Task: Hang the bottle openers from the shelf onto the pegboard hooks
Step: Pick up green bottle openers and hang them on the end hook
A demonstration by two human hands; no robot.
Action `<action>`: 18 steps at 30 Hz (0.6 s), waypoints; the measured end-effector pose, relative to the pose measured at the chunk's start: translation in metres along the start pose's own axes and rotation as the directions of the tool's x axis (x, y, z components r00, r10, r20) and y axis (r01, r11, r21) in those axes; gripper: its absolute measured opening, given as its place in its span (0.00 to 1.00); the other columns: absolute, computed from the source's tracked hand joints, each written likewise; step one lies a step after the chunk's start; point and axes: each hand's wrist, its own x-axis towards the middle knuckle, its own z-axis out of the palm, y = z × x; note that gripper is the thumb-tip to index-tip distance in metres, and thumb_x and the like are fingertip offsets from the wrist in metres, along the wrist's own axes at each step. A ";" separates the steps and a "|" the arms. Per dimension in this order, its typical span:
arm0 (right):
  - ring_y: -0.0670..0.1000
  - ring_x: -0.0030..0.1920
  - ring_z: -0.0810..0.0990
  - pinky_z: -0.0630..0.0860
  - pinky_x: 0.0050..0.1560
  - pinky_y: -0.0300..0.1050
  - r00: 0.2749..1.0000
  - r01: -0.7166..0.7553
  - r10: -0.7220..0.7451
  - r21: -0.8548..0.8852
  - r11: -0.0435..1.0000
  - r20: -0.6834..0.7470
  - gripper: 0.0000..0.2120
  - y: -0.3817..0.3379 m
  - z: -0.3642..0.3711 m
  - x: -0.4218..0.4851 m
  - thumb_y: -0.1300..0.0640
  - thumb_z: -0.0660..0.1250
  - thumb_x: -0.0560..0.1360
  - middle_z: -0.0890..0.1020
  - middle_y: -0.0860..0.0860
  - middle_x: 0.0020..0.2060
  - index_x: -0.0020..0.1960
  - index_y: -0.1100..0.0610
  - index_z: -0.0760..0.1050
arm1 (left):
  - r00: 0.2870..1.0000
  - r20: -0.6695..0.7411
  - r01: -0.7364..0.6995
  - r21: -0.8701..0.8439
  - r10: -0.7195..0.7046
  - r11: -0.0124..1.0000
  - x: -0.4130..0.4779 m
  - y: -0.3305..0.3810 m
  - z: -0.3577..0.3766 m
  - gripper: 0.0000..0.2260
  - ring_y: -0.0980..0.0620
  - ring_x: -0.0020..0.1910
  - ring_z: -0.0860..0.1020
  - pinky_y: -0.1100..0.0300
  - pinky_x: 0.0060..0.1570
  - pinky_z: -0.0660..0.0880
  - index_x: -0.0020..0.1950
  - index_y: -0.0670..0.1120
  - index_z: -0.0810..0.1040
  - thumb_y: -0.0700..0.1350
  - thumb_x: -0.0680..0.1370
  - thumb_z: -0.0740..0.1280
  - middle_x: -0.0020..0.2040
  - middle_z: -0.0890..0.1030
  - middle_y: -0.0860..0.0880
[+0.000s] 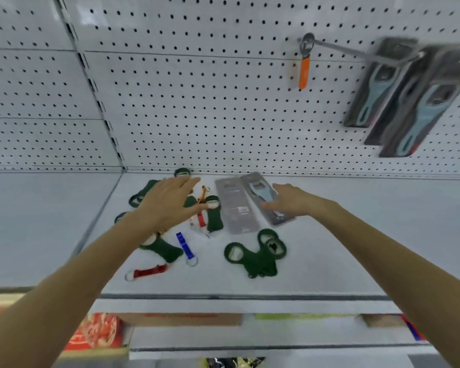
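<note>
Bottle openers lie scattered on the white shelf [356, 235]: several dark green ones [252, 257], a blue keyring one [184, 245], a red one [149, 272], and two carded packs [235, 208]. My left hand [168, 200] hovers flat and open over the green openers at the left. My right hand [290, 201] rests, fingers spread, on the carded pack with the light blue opener [262, 193]. On the pegboard [197, 88], an orange-handled opener [304, 67] hangs from a long hook [356, 53]. Carded openers [398, 102] hang at the far right.
A vertical upright [96, 94] divides the pegboard from the bay on the left. Below the shelf edge [223, 297], a lower shelf holds red and yellow packaged goods [96, 333]. Much of the pegboard carries no hooks.
</note>
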 end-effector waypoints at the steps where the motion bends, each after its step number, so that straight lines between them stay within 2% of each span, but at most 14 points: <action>1: 0.59 0.61 0.74 0.73 0.59 0.50 1.000 -0.002 0.002 0.019 1.000 0.001 0.32 -0.011 0.007 0.005 0.40 0.62 0.77 0.72 0.59 0.66 0.71 0.60 0.64 | 1.000 0.008 0.005 -0.026 -0.005 1.000 -0.001 -0.014 0.005 0.38 0.47 0.73 0.64 0.50 0.70 0.61 0.77 0.52 0.56 0.72 0.73 0.48 0.76 0.63 0.48; 3: 0.57 0.62 0.74 0.72 0.61 0.50 1.000 0.018 -0.017 0.077 0.997 -0.004 0.31 -0.030 0.021 0.013 0.40 0.63 0.77 0.74 0.57 0.65 0.72 0.57 0.64 | 0.999 0.043 0.014 -0.082 -0.010 0.997 -0.002 -0.037 0.014 0.35 0.48 0.72 0.65 0.50 0.70 0.62 0.77 0.52 0.57 0.70 0.75 0.52 0.76 0.63 0.48; 5: 0.53 0.57 0.76 0.73 0.54 0.44 0.997 0.070 -0.067 0.115 0.991 -0.024 0.23 -0.042 0.036 0.019 0.44 0.63 0.78 0.77 0.50 0.60 0.70 0.51 0.68 | 0.996 0.086 0.016 -0.128 -0.005 0.992 -0.005 -0.053 0.024 0.35 0.48 0.72 0.65 0.49 0.69 0.63 0.76 0.52 0.57 0.70 0.75 0.52 0.75 0.64 0.49; 6: 0.51 0.54 0.76 0.73 0.49 0.41 0.997 0.075 -0.073 0.127 0.989 -0.026 0.20 -0.047 0.042 0.022 0.46 0.64 0.77 0.78 0.49 0.58 0.68 0.50 0.70 | 0.995 0.099 0.020 -0.154 -0.004 0.988 -0.008 -0.058 0.030 0.35 0.48 0.73 0.64 0.49 0.69 0.63 0.76 0.53 0.57 0.70 0.75 0.52 0.76 0.64 0.49; 7: 0.51 0.53 0.77 0.73 0.49 0.41 0.997 0.070 -0.067 0.141 0.987 -0.026 0.19 -0.052 0.047 0.025 0.47 0.65 0.77 0.78 0.49 0.57 0.66 0.51 0.71 | 0.994 0.111 0.025 -0.179 -0.005 0.983 -0.012 -0.063 0.036 0.35 0.47 0.73 0.64 0.48 0.70 0.62 0.76 0.53 0.57 0.70 0.74 0.51 0.76 0.63 0.49; 9: 0.52 0.55 0.78 0.75 0.57 0.48 0.998 0.057 -0.052 0.145 0.988 -0.037 0.23 -0.060 0.054 0.034 0.45 0.66 0.75 0.78 0.51 0.57 0.67 0.53 0.70 | 0.991 0.132 0.033 -0.213 -0.005 0.976 -0.019 -0.071 0.046 0.34 0.48 0.73 0.63 0.49 0.70 0.61 0.76 0.54 0.57 0.70 0.74 0.51 0.76 0.62 0.49; 11: 0.53 0.56 0.78 0.74 0.60 0.52 0.996 0.066 -0.060 0.109 0.992 -0.060 0.29 -0.067 0.058 0.043 0.41 0.67 0.74 0.78 0.52 0.58 0.71 0.52 0.67 | 0.989 0.145 0.030 -0.227 0.004 0.973 -0.023 -0.077 0.055 0.34 0.49 0.74 0.62 0.51 0.70 0.60 0.77 0.53 0.57 0.69 0.75 0.50 0.76 0.62 0.50; 14: 0.55 0.65 0.72 0.70 0.65 0.52 0.989 0.109 -0.103 0.054 0.993 -0.108 0.35 -0.076 0.061 0.057 0.38 0.66 0.73 0.69 0.53 0.70 0.74 0.51 0.62 | 0.988 0.154 0.030 -0.270 0.012 0.962 -0.027 -0.085 0.062 0.37 0.51 0.74 0.60 0.52 0.72 0.57 0.77 0.51 0.58 0.71 0.73 0.46 0.77 0.61 0.51; 18: 0.56 0.76 0.56 0.57 0.74 0.57 0.985 0.144 -0.146 -0.021 0.989 -0.091 0.38 -0.080 0.065 0.078 0.36 0.65 0.72 0.56 0.52 0.77 0.76 0.49 0.58 | 0.990 0.133 0.015 -0.356 0.035 0.935 -0.026 -0.094 0.067 0.39 0.51 0.75 0.60 0.51 0.73 0.55 0.77 0.52 0.58 0.71 0.71 0.43 0.76 0.61 0.50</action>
